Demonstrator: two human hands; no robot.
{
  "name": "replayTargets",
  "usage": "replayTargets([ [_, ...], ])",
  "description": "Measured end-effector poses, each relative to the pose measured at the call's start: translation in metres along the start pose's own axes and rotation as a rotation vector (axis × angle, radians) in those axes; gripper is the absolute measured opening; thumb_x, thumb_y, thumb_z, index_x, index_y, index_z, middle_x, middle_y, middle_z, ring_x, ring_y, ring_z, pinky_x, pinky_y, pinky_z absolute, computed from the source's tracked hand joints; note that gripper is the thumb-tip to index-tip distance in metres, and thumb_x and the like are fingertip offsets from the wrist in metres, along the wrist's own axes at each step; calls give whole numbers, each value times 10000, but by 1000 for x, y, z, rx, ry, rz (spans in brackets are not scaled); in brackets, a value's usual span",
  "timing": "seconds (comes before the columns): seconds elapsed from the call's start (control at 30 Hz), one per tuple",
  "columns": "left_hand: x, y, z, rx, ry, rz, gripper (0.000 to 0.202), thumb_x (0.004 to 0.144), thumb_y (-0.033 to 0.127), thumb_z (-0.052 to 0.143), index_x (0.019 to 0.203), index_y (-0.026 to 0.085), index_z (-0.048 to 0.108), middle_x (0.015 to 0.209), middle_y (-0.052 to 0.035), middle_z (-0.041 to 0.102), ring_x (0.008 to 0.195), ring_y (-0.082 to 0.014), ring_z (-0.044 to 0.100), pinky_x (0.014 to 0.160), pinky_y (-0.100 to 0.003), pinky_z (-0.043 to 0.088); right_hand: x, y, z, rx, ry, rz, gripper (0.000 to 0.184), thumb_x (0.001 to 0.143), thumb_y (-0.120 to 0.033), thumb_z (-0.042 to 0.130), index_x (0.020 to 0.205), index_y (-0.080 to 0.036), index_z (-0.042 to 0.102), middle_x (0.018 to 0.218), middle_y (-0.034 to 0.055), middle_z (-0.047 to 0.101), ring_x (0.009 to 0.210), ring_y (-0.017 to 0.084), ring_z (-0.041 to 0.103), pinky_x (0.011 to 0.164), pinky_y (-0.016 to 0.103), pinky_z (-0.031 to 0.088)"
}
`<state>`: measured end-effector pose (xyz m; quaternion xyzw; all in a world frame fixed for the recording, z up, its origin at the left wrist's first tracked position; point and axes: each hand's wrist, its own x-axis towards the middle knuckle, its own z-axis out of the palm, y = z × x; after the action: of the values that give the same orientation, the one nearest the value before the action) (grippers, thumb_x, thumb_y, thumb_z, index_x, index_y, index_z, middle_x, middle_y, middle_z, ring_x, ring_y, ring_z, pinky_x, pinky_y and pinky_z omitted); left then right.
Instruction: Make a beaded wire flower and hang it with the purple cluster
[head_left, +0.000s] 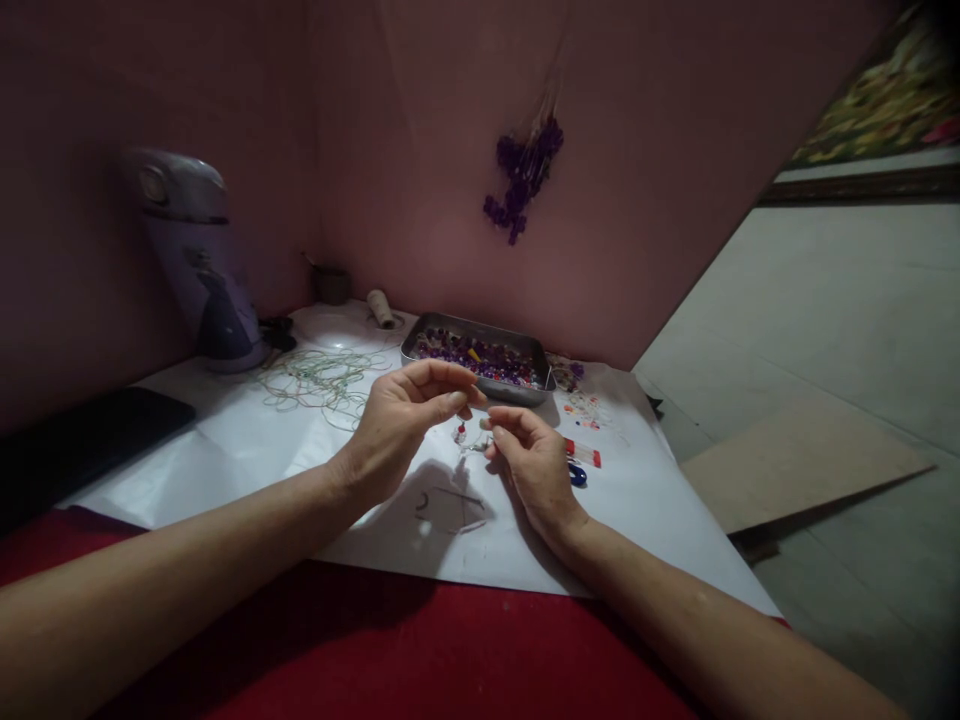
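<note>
Above the white paper (262, 460), both of my hands are raised close together. My left hand (397, 425) is closed in a pinch, thumb against fingers. Just below its fingertips hangs a small beaded thread (460, 432) with a red bead and clear beads. My right hand (536, 465) is a little lower and to the right, its thumb and forefinger pinched at the other side of the same thread. The thread itself is too thin to follow fully. Behind the fingers, a metal tray (480, 325) holds many purple, red and clear beads and a small yellow piece.
Tangled pale thread (322, 380) lies at left, near a purple bottle (202, 270) and a dark flat object (112, 435). A thread spool (380, 308) stands behind. Right of my hand are a red-capped clear case (585, 453), a blue object (577, 474) and loose beads (589, 410).
</note>
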<state>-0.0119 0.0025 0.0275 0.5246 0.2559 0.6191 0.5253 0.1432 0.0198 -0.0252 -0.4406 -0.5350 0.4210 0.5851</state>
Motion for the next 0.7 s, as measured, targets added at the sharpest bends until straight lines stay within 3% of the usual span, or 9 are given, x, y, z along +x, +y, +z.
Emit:
replayTargets([
  [0.2,2,7,-2,-21,-56,46,134,758,152,690,889,163,711,872,-57,731,753,-150,632,778,-297,477,-1,-1,-1,-44,12,-6,147,749,-230,593,872,-159,632,763,13,617,540,92,515,439,214,456],
  [0.33,4,11,-2,-20,-114,62,153,785,195,676,931,172,713,950,-71,730,862,-183,647,854,-327,468,-6,-9,1,3,-18,-34,167,789,-294,598,905,-174,610,813,19,608,548,87,496,376,179,395],
  [0.7,-1,30,8,10,-217,76,228,830,256,636,1041,198,700,1145,-87,688,1137,-264,585,953,-374,432,-10,-17,0,44,-21,-56,195,861,-371,548,944,-209,618,705,-12,552,442,62,359,332,175,259],
])
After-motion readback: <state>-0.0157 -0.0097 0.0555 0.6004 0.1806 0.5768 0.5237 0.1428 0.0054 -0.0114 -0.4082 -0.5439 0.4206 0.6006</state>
